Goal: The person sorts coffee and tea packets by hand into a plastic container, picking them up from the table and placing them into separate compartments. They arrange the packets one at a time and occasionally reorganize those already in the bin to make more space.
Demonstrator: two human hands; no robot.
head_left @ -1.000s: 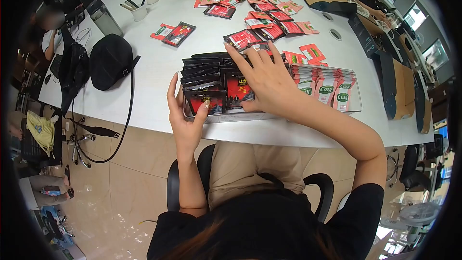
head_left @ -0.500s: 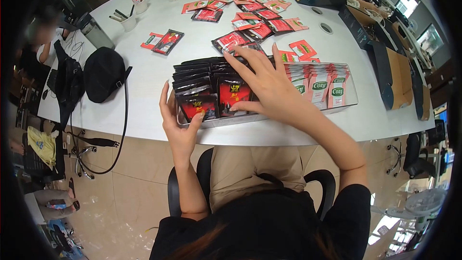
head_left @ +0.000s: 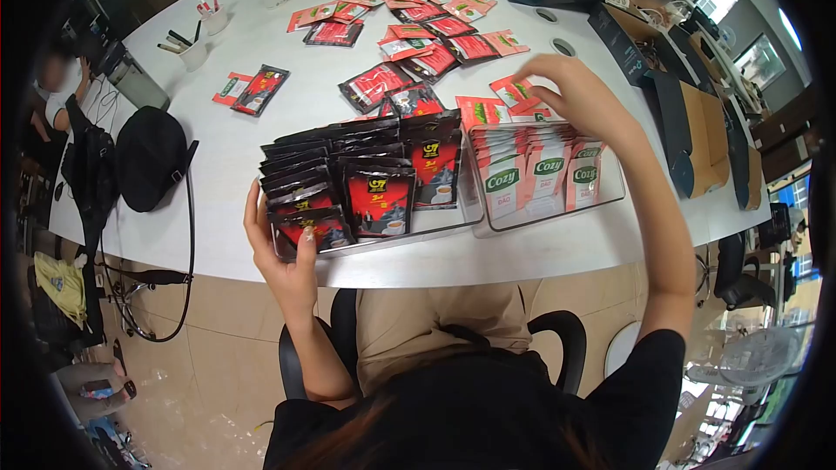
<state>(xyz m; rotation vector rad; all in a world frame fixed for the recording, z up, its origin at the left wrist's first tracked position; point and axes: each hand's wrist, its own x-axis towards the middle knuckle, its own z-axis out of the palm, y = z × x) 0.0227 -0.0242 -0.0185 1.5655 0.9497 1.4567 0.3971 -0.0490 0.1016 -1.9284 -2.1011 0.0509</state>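
Around the left end of a clear tray (head_left: 392, 238) is my left hand (head_left: 286, 277), its thumb over a front sachet and its fingers along the side. Rows of black-and-red coffee sachets (head_left: 377, 200) stand upright in this tray. Against its right end sits a second clear tray (head_left: 557, 216), holding upright pink-and-white Cozy sachets (head_left: 547, 176). My right hand (head_left: 579, 96) is over the back of that tray, fingers curved and apart. Its fingertips are close above a loose pink sachet (head_left: 512, 94) on the table.
More loose pink and black-red sachets (head_left: 376, 85) lie across the middle of the table (head_left: 313, 104). Pen cups (head_left: 193, 56), a bottle (head_left: 135, 76) and a black cap (head_left: 150, 159) are at left. Open cardboard boxes (head_left: 702, 135) line the right edge; people sit farther off.
My right hand has left the coffee sachets and moved right, over the loose pink sachets behind the Cozy tray. My left hand keeps its place at the tray's left end. The view has shifted.
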